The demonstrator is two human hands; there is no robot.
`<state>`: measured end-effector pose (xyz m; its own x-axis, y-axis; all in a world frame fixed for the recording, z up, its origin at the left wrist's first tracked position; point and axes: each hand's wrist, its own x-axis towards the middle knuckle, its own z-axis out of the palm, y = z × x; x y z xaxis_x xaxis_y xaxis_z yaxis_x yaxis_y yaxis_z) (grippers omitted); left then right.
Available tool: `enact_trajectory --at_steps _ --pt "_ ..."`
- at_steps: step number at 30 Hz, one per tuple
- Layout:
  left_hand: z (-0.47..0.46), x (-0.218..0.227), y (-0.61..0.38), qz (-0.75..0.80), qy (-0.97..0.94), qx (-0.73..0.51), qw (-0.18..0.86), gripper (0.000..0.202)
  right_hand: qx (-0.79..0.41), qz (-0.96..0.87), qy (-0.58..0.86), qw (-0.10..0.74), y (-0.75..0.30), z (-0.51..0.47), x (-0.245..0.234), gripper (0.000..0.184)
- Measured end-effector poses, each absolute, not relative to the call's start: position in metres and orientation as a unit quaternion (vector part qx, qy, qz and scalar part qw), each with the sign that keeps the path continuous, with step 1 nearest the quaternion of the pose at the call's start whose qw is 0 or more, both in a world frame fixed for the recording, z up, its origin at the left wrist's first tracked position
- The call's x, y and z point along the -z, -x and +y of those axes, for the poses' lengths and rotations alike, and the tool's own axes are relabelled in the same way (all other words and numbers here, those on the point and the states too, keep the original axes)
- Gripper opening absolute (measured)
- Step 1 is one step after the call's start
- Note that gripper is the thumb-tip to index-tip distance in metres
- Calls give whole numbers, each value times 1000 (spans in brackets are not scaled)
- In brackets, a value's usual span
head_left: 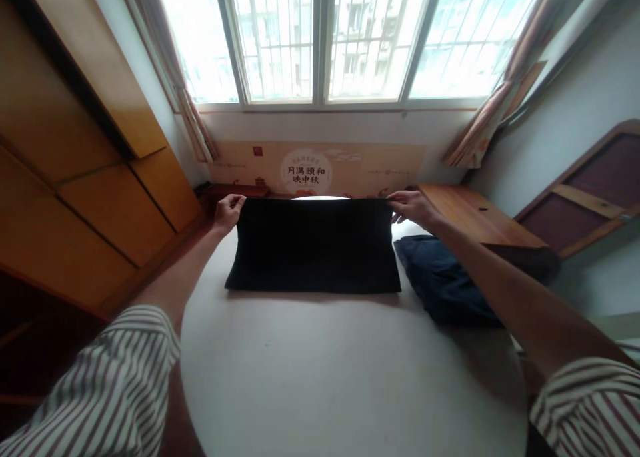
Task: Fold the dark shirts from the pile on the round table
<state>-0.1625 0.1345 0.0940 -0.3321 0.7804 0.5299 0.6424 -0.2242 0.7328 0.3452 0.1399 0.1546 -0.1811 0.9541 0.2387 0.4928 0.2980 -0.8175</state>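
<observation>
A black cloth (315, 247), its kind of garment not clear, is stretched wide between my hands over a white round table (320, 377). My left hand (230, 213) pinches its far left corner. At the far right corner my right hand (410, 209) has its fingers closed on the same cloth. The top edge is held nearly straight, and the lower edge hangs at or just above the tabletop; I cannot tell if it touches. Dark blue folded clothing (445, 280) lies on the table to the right, under my right forearm.
Behind the table a wooden desk (480, 213) stands at the right, with a framed board (590, 183) leaning by the wall. Wooden cabinets (110, 197) line the left side. A printed banner (320, 167) hangs below the barred window (320, 43).
</observation>
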Motion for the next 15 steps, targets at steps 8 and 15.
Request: enact_trajectory --at_steps 8,15 --pt "218 -67 160 674 -549 -490 58 22 -207 -729 569 320 -311 195 -133 36" --pt "207 -70 134 662 -610 -435 36 20 -126 -788 558 229 -282 172 -115 37"
